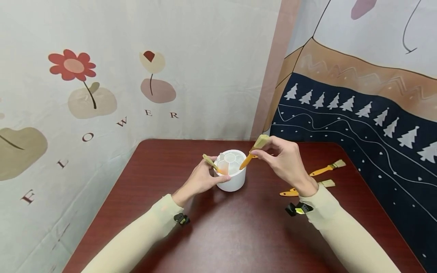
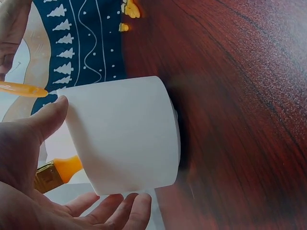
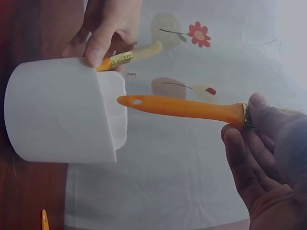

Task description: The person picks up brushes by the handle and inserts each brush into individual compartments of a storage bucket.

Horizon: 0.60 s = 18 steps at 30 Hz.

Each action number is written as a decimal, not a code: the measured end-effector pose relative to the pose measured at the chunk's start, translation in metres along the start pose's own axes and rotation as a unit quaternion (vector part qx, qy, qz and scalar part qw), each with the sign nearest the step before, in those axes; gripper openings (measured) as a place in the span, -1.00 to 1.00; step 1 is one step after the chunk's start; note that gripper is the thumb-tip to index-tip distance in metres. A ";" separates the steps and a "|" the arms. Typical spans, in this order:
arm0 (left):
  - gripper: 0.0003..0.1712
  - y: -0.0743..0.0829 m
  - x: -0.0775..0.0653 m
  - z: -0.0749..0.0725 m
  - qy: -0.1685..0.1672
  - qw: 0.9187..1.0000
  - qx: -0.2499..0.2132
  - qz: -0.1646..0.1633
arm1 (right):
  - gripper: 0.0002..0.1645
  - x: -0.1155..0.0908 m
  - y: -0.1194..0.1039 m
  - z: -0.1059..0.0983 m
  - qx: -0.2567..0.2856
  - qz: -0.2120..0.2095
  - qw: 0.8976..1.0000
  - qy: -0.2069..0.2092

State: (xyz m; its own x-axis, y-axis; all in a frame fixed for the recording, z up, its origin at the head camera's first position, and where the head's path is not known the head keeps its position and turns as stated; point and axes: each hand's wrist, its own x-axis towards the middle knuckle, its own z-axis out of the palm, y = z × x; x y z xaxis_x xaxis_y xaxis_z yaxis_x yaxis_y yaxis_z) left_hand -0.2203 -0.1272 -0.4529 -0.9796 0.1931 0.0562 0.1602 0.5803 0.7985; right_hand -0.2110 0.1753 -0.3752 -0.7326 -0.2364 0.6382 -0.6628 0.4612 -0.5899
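A white round holder with a clear divided insert stands upright on the table. My left hand grips its left side, the thumb near the rim and the fingers around the far side. One paintbrush with a yellow handle sits in the holder beside that hand, leaning left with bristles up. Between thumb and fingers, my right hand pinches a second paintbrush at its metal band. Its bristles point up, and the handle's tip slants down to the holder's right side, just over the insert in the right wrist view.
More yellow-handled paintbrushes lie on the dark red table. One brush is at the right; another brush is partly hidden under my right wrist. A printed cloth hangs behind the table, and a dark tree-patterned cloth at the right.
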 end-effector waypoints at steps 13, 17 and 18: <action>0.15 -0.001 0.001 -0.001 -0.011 1.000 -0.013 -0.006 | -0.63 0.001 0.003 0.020 0.019 -0.024 0.999 -0.029; 0.15 -0.001 0.002 -0.001 -0.011 1.000 -0.015 -0.008 | -0.64 0.001 0.006 0.025 0.019 -0.029 0.999 -0.039; 0.15 -0.002 0.002 -0.001 -0.011 1.000 -0.016 -0.008 | -0.64 0.001 0.007 0.026 0.018 -0.032 0.998 -0.042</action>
State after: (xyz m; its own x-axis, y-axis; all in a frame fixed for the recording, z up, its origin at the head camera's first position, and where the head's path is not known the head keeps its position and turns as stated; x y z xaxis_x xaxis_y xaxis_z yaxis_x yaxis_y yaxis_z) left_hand -0.2224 -0.1288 -0.4533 -0.9791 0.2010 0.0304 0.1400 0.5585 0.8176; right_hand -0.2206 0.1559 -0.3920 -0.6986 -0.3353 0.6320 -0.7121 0.4120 -0.5685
